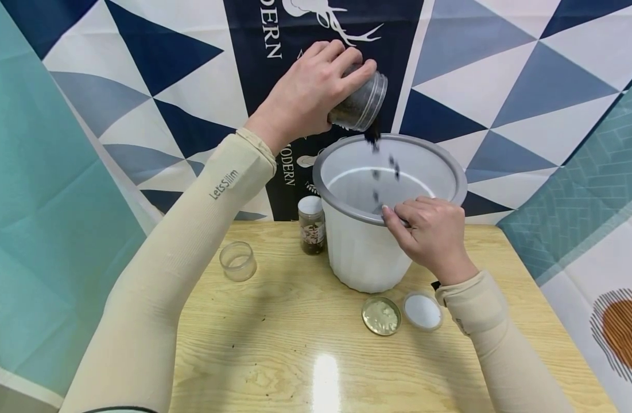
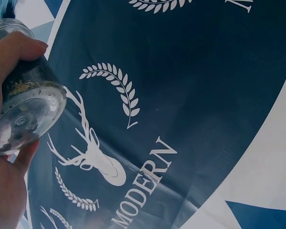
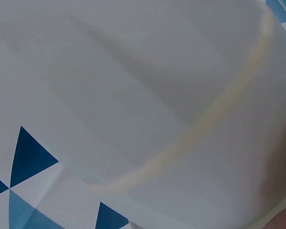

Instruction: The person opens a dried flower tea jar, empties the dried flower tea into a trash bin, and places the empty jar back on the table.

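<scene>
My left hand (image 1: 313,86) grips a clear jar (image 1: 361,103) and holds it tilted, mouth downward, above a white bucket (image 1: 364,252) with a grey rim. Dark bits (image 1: 376,172) drop from the jar's mouth into the bucket. In the left wrist view, the jar's round base (image 2: 31,117) faces the camera, with dark and yellowish contents behind it. My right hand (image 1: 433,229) holds the near right part of the bucket's rim, the thumb lying over it. The right wrist view is mostly filled by the bucket's pale wall (image 3: 143,105).
Left of the bucket stands a small white-lidded jar (image 1: 312,226) with dark contents. A clear ring-shaped container (image 1: 237,261) sits further left on the wooden table (image 1: 274,355). In front lie a gold lid (image 1: 381,316) and a white lid (image 1: 422,310). Patterned cloth (image 1: 192,74) hangs behind.
</scene>
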Available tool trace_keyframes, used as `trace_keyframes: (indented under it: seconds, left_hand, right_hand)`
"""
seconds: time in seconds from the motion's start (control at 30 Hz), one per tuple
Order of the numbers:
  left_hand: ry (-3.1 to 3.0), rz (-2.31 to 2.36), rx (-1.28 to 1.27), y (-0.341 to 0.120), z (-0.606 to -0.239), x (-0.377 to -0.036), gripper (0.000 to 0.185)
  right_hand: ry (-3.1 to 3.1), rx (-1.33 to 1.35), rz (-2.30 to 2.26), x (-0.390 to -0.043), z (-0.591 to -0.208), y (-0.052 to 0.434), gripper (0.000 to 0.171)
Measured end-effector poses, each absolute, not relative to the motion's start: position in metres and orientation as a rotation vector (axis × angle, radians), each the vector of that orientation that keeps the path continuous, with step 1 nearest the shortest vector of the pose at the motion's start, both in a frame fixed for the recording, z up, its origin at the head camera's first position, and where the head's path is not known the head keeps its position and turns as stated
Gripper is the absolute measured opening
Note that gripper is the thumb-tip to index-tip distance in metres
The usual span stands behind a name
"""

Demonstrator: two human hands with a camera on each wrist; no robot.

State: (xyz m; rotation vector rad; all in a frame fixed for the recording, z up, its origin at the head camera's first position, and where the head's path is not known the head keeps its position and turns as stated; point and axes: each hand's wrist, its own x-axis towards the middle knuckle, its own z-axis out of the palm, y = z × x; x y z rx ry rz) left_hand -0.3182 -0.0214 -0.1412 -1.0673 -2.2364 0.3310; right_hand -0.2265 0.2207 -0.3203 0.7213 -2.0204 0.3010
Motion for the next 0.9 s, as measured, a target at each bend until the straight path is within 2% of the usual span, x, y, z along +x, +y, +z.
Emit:
trace_keyframes:
  seconds: [0.33,0.7,0.9]
  left_hand:
    - [-2.215,0.31,-1.069,-0.0239,-0.1431,-0.3199,0.075]
    - [-2.134,0.344,-1.107,-0.0205,-0.1427,-0.3197,0.057]
    - [-2.123,0.361,-1.114,-0.0201,-0.1407,-0.3201,0.054]
  right_hand:
    - [-2.075,0.719,0.292,-0.2267,-0.3208,0.2209,0.058]
    - [-2.067,0.726,0.307,-0.2277,-0.3209,0.2211,0.058]
    - [-2.077,0.724,0.312,-0.2273,-0.3196,0.2217,0.058]
